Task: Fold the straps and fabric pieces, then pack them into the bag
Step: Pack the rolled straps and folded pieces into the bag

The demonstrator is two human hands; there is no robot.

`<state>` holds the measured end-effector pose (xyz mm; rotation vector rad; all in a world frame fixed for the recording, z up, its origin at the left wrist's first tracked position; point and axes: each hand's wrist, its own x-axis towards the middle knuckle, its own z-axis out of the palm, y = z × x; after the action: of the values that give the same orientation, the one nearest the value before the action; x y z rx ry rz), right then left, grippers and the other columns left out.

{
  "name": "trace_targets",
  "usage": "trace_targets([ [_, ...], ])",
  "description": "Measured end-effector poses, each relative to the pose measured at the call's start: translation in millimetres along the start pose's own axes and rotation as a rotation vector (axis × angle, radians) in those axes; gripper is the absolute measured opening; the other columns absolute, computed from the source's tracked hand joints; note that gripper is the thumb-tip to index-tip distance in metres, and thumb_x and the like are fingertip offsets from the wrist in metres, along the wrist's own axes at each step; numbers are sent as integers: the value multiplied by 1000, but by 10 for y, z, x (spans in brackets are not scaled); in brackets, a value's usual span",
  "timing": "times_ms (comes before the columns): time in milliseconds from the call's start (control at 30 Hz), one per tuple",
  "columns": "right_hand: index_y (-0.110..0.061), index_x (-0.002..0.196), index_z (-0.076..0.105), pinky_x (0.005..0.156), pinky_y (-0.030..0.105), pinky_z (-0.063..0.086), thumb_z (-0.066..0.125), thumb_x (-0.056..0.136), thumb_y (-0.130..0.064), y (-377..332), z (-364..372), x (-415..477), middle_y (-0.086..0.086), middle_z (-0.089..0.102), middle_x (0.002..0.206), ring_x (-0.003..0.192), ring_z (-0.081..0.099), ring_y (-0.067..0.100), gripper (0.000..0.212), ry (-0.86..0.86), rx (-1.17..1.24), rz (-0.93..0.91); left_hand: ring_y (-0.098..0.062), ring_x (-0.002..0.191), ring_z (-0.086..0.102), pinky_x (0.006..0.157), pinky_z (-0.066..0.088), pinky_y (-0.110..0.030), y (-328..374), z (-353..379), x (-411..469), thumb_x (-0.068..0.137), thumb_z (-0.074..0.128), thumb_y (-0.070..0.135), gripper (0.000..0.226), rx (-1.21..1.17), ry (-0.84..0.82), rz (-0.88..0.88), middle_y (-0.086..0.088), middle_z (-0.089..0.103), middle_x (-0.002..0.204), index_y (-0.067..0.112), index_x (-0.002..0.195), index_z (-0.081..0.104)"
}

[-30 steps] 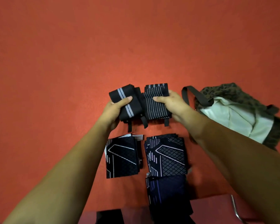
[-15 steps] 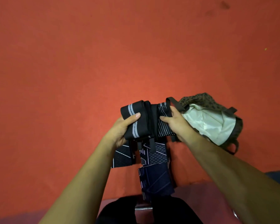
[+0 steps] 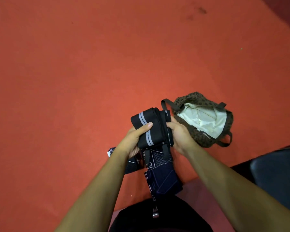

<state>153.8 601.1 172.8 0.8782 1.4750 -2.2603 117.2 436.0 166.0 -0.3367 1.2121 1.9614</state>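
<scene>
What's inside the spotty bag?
Only the pale lining shows inside the spotty bag; nothing packed is in view. The bottom, past the folds of lining, is hidden.

The straps (image 3: 149, 128) are held between the left hand (image 3: 136, 139) and right hand (image 3: 179, 133). The bag (image 3: 201, 139) lies on the floor (image 3: 90, 81) just right of them. The fabric pieces (image 3: 164, 180) lie below the straps, nearer the person.

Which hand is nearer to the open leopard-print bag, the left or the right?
Right. The right hand grips the strap bundle on the side next to the bag, close beside its wall. The left hand grips the bundle's other side, farther from the bag.
</scene>
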Motion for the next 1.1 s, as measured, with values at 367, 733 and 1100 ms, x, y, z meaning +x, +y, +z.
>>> trace_targets([
  [367,-38,140,46,97,44,53,59,52,-93,91,106,-216,-1,62,133,113,66,18,105,105,-153,19,-34,115,65,84,57,-39,-165,55,-8,78,81,21,83,66,-34,-67,-17,64,130,8,148,38],
  [733,-28,140,48,103,42,49,54,99,-35,101,-524,-104,3,65,129,117,64,21,42,43,50,-161,-36,114,64,97,52,-52,-412,738,365,90,60,51,60,123,123,54,-20,64,128,15,137,51],
  [1100,-29,134,52,96,48,53,59,80,-66,-178,-1998,506,3,71,119,108,69,25,65,-5,24,69,-17,106,69,90,56,-34,-958,1676,1402,103,46,41,28,390,243,108,-1,70,118,28,124,58],
])
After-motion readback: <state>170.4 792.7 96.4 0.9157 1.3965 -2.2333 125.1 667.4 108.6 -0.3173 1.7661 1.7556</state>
